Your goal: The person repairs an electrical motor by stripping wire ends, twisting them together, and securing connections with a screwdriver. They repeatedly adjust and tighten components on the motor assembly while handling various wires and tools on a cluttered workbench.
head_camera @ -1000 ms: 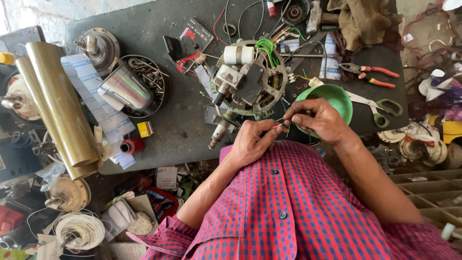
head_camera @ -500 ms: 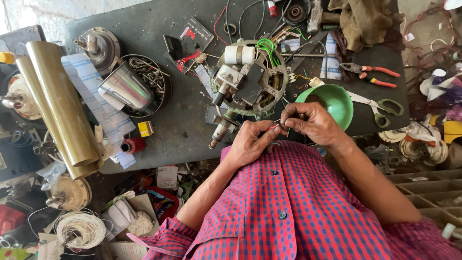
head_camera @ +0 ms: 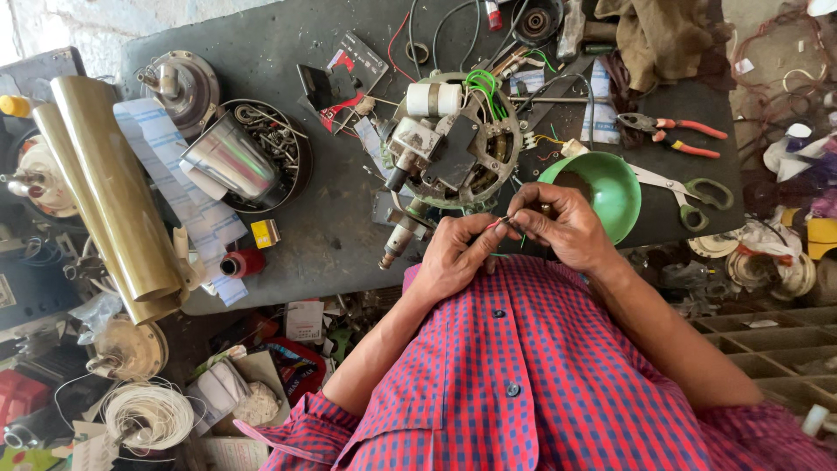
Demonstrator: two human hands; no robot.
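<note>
My left hand (head_camera: 459,253) and my right hand (head_camera: 558,225) meet at the near edge of the dark workbench (head_camera: 340,218). Their fingertips pinch the ends of thin wires (head_camera: 502,223), one reddish. The wires lead from a round motor stator (head_camera: 453,144) just beyond my hands, which carries a white capacitor, green leads and a black block. A green plastic bowl (head_camera: 606,187) sits right behind my right hand. My red and blue checked shirt fills the lower part of the view.
Red-handled pliers (head_camera: 676,133) and green-handled scissors (head_camera: 693,187) lie right of the bowl. A steel cup in a dish of metal parts (head_camera: 248,157), brass-coloured tubes (head_camera: 105,196), a red thread spool (head_camera: 242,263) and a coil of white wire (head_camera: 148,414) are on the left.
Both hands have stayed at the same spot. The fingers have shifted slightly on the wire ends, with the right hand a little lower.
</note>
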